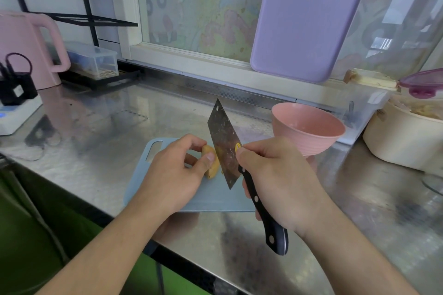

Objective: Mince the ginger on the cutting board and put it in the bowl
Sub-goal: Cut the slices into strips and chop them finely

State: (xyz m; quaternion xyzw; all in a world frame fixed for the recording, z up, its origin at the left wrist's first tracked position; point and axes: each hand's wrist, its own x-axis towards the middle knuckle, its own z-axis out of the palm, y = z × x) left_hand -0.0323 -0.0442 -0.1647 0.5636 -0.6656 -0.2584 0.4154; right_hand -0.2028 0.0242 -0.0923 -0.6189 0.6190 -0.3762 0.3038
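Note:
A tan piece of ginger lies on the pale blue cutting board near the counter's front edge. My left hand pinches the ginger between thumb and curled fingers. My right hand grips the black riveted handle of a cleaver, thumb pressed on the blade's flat. The blade stands edge-down right beside the ginger, on its right side. A pink bowl stands just behind and right of the board; its inside looks almost bare.
The steel counter holds a pink kettle and a power strip with plugs at far left. A clear box sits on a black rack. A purple board leans on the window. A cream pot stands far right.

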